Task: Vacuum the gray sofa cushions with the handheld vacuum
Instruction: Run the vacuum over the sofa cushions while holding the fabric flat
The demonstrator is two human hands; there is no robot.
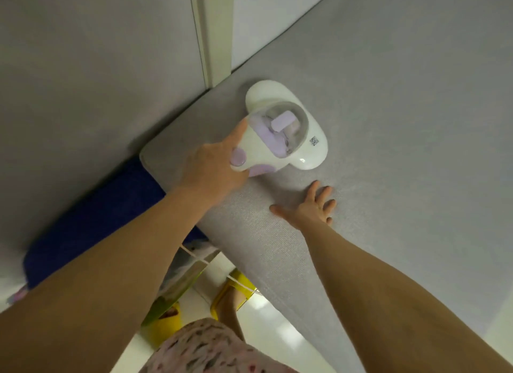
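A white handheld vacuum with lilac parts and a clear dust cup sits flat on the gray sofa cushion, near the cushion's left end. My left hand grips the vacuum's handle from the left. My right hand lies flat on the cushion just below the vacuum, fingers spread, holding nothing.
A dark blue cushion or cloth lies at the sofa's left end against a gray wall. Below the sofa edge are white floor tiles, my feet in yellow slippers and a patterned garment.
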